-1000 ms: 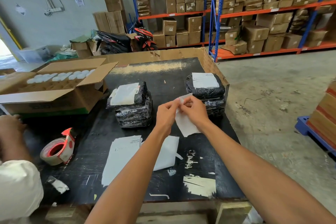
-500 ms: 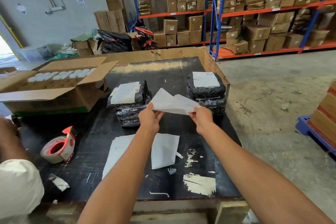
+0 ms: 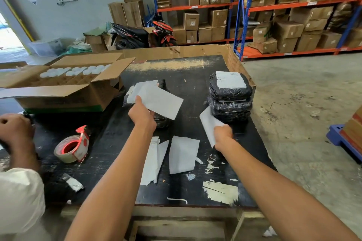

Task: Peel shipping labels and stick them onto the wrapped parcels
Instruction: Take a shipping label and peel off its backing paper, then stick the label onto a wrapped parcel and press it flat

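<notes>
My left hand (image 3: 141,114) pinches a white label sheet (image 3: 162,101) and holds it above the left stack of black-wrapped parcels (image 3: 162,119), while my right hand (image 3: 223,133) grips a second white sheet (image 3: 208,123) just beside the right parcel stack (image 3: 230,101), whose top parcel already carries a label (image 3: 230,80). More white sheets (image 3: 183,154) lie on the black table (image 3: 188,68) between my forearms, with a tape dispenser (image 3: 73,147) further left.

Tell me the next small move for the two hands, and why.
Probably lower the left hand and press its white sheet, likely the peeled label, onto the left parcel stack under it. The right hand holds the other sheet apart, so the peel looks finished.
</notes>
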`<state>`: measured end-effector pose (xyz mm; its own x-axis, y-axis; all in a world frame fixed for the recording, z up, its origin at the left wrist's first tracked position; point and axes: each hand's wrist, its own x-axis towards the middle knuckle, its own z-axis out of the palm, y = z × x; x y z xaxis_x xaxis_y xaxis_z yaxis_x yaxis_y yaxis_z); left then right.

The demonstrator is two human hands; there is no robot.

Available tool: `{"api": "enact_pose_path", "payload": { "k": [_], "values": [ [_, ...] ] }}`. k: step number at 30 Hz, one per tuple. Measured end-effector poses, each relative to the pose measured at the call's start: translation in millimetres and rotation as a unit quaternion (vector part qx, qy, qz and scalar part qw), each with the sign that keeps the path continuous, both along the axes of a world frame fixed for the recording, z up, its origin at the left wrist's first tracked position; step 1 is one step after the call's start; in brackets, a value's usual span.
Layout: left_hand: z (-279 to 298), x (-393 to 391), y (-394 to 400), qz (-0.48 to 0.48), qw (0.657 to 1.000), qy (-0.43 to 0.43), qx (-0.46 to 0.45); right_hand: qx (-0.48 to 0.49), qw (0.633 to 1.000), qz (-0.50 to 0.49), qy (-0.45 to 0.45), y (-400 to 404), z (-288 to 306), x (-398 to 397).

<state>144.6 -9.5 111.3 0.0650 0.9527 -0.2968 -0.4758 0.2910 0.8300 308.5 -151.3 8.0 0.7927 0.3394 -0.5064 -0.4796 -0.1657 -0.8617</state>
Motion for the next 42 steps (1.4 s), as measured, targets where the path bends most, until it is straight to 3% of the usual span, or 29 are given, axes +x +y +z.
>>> {"api": "enact_pose_path", "payload": {
  "k": [3, 7, 10, 12, 15, 18, 20, 24, 28, 35, 39, 42],
  "values": [
    [-1.7, 0.7, -7.0, -0.03, 1.0, -0.003, 0.005, -0.017, 0.965, 0.252, -0.07, 3.0, -10.7, -16.1],
    [-7.4, 7.1, -20.4, -0.064, 0.998, -0.003, -0.005, -0.039, 0.917, 0.348, -0.189, 5.4, -9.6, -32.3],
    [-11.5, 8.8, -22.7, -0.083, 0.996, 0.019, -0.012, -0.072, 0.918, 0.245, -0.305, 0.6, 0.9, -32.5],
    [-13.8, 9.7, -21.3, -0.087, 0.995, 0.041, -0.009, -0.019, 0.897, 0.128, -0.423, -9.9, 12.6, -32.9],
    [-14.1, 16.3, -23.0, -0.081, 0.995, 0.059, -0.013, 0.05, 0.789, 0.16, -0.591, -16.5, 28.2, -35.9],
    [-11.9, 29.2, -32.6, -0.092, 0.993, 0.063, -0.023, -0.038, 0.66, 0.209, -0.721, -9.0, 34.7, -44.5],
    [-11.2, 37.3, -40.9, -0.114, 0.991, 0.059, -0.026, -0.102, 0.62, 0.189, -0.755, -0.1, 34.5, -46.6],
    [-6.2, 43.6, -55.1, -0.168, 0.985, 0.019, -0.03, -0.117, 0.653, 0.132, -0.737, 5.7, 38.9, -43.0],
    [0.6, 39.8, -68.8, -0.273, 0.961, -0.017, -0.05, -0.105, 0.726, 0.135, -0.666, 4.3, 46.3, -38.7],
    [-12.0, 30.7, -65.5, -0.355, 0.932, -0.054, -0.049, -0.058, 0.854, 0.12, -0.502, 2.8, 73.4, -30.5],
    [-14.6, 27.6, -66.0, -0.341, 0.937, 0.067, -0.034, 0.087, 0.921, 0.199, -0.325, -2.3, 74.9, -18.0],
    [-22.1, 30.9, -70.3, -0.284, 0.958, 0.029, 0.002, 0.169, 0.932, 0.247, -0.203, -4.2, 76.7, -14.9]
  ]
}}
